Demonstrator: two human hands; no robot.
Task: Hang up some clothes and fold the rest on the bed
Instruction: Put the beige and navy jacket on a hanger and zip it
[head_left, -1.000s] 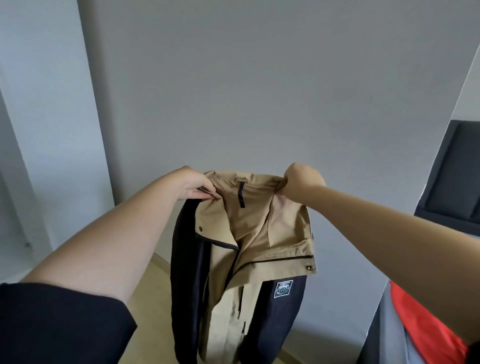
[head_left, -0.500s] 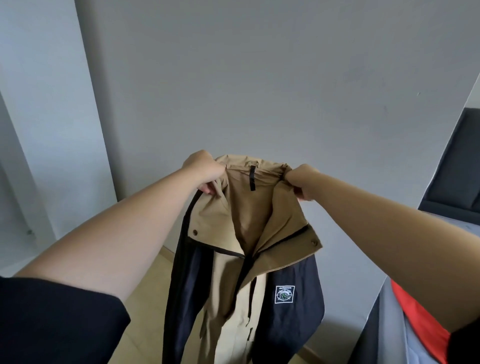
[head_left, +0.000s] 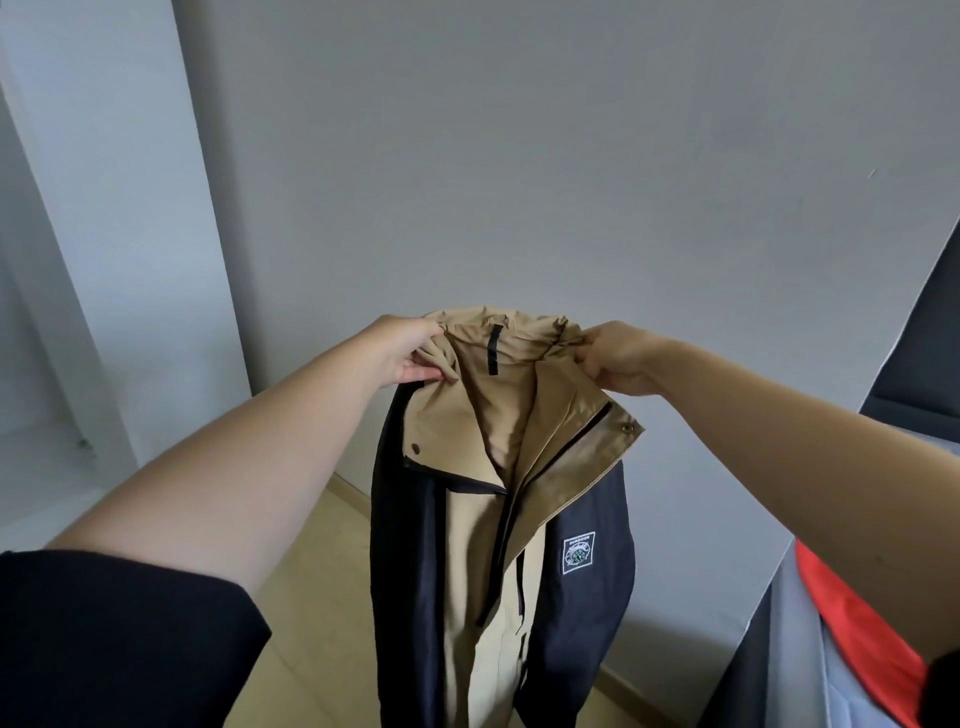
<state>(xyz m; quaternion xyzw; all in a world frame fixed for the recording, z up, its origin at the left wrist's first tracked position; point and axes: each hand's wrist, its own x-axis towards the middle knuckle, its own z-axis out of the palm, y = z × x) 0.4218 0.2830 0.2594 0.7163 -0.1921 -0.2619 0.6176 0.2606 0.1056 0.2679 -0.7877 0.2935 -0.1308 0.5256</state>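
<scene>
A: What are the hands doing with the jacket (head_left: 571, 597)?

B: Both are pinching it at the collar. The left hand (head_left: 410, 353) is gripping its side of the neck opening, thumb and fingers closed on the tan cloth. The right hand (head_left: 618, 358) is clamping the other side the same way. They are holding apart from each other, so the neck is being stretched open between them.

A: Why up there and not lower down?

B: Holding it at the collar is letting the body hang straight down in front of the wall, so the navy panels and tan front are falling flat. It is also exposing the black loop (head_left: 493, 351) inside the neck, midway between the hands.

A: So it is heading for a hanger?

B: I am judging so. An opened neck is suiting a hanger, or a hook through that loop. No hanger or rail is showing, though.

A: And the other clothes?

B: A red garment (head_left: 852, 639) is lying on the bed (head_left: 815, 686) at the right edge, below the right forearm, probably waiting to be folded.

A: Any risk?

B: The front is hanging unzipped, so one side could be sliding off a hanger unless both shoulders are sitting evenly
</scene>
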